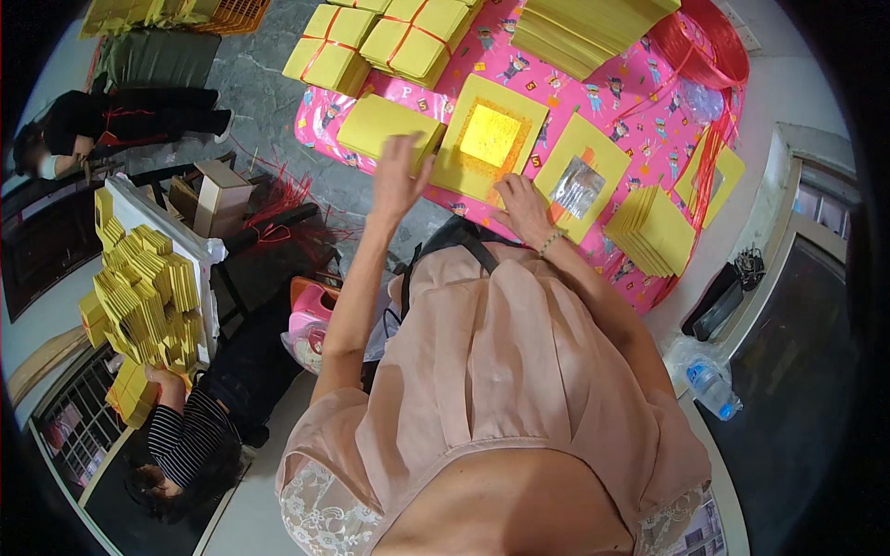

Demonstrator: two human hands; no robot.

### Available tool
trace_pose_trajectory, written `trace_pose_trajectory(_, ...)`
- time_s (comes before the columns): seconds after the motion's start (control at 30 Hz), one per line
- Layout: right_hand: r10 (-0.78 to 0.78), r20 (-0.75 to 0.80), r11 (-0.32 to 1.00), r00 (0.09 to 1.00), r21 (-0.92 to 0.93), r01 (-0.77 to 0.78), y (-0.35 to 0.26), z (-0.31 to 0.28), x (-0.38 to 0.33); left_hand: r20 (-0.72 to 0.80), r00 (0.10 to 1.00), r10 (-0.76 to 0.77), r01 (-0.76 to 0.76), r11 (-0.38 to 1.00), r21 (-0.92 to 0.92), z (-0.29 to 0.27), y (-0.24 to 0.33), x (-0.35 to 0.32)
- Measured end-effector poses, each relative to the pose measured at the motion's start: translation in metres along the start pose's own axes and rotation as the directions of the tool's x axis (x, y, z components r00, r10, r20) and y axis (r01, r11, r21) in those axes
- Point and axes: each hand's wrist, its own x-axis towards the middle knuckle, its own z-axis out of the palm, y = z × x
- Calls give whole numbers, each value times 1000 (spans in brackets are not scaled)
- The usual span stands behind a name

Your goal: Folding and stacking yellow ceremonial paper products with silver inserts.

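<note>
Head view shows the left hand (397,176) with spread grip above a plain yellow paper stack (385,125), just left of the gold-foil sheet (489,136), whose near edge the right hand (525,209) presses flat-fingered, steadying it

water bottle (712,387) right | red string bundle (706,46) top | co-worker's folded yellow papers (148,292) left

paper stack (389,127) left of sheet (489,136)
</note>
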Motion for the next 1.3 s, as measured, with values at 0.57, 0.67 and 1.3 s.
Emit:
trace_pose_trajectory(0.57,68,-88,981,994,188,-51,13,-1,4,634,725,271,-174,962,-211,72,-1,-36)
trace_pose_trajectory(0.67,94,-95,970,991,235,-69,15,0,6,634,732,248,-120,964,-238,71,-3,-35)
trace_pose_trajectory(1.3,121,-81,958,989,272,-95,16,4,8,637,738,223,-70,964,-256,72,-3,-33)
